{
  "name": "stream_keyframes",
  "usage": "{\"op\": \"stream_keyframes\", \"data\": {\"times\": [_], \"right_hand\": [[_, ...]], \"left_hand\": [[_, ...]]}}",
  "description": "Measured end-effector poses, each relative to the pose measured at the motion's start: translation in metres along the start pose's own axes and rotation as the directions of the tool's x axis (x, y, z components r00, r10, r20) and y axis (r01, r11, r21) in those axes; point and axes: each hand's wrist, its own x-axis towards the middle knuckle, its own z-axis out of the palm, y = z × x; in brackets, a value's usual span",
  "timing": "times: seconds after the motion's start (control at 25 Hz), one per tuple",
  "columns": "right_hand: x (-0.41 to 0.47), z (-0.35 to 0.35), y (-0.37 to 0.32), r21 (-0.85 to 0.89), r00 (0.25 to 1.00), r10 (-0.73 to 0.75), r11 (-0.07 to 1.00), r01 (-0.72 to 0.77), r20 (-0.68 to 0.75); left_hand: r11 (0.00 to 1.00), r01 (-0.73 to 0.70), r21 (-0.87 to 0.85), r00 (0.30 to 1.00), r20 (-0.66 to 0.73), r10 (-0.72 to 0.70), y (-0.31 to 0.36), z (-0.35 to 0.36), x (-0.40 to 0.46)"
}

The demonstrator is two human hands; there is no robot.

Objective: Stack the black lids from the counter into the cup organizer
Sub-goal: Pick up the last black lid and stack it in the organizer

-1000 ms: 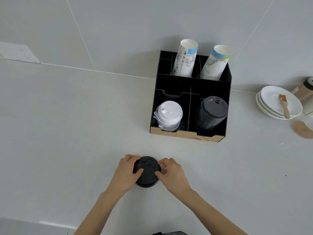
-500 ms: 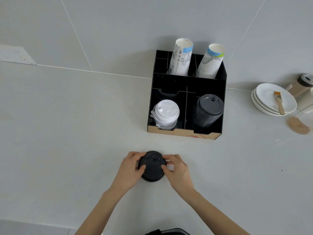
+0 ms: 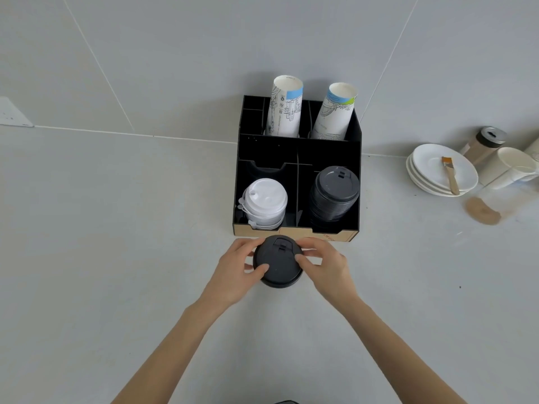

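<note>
A small stack of black lids (image 3: 278,262) is held between my left hand (image 3: 233,271) and my right hand (image 3: 326,265), just in front of the cup organizer (image 3: 294,231). Fingers of both hands wrap its sides. The black organizer with a wooden front edge stands against the wall. Its front right compartment holds a tall stack of black lids (image 3: 334,195). White lids (image 3: 264,204) fill the front left compartment. Two stacks of paper cups (image 3: 284,110) lean in the rear compartments.
To the right, white saucers (image 3: 463,177) carry a small brush (image 3: 449,173). Behind them stand a lidded shaker jar (image 3: 485,142) and white cups (image 3: 510,167). A brown patch (image 3: 482,212) lies on the counter. A wall outlet (image 3: 10,115) is far left.
Both hands have carried the black lid stack away from me, up to the organizer's front edge. The camera view has shifted with them.
</note>
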Motion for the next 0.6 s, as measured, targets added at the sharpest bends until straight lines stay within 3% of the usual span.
{"op": "stream_keyframes", "data": {"times": [0.6], "right_hand": [[0.058,-0.072,-0.021,0.0,0.979,-0.009,1.0,0.009,-0.202]], "left_hand": [[0.96,-0.176,0.22,0.973,0.188,0.136,0.07,0.011,0.082]]}}
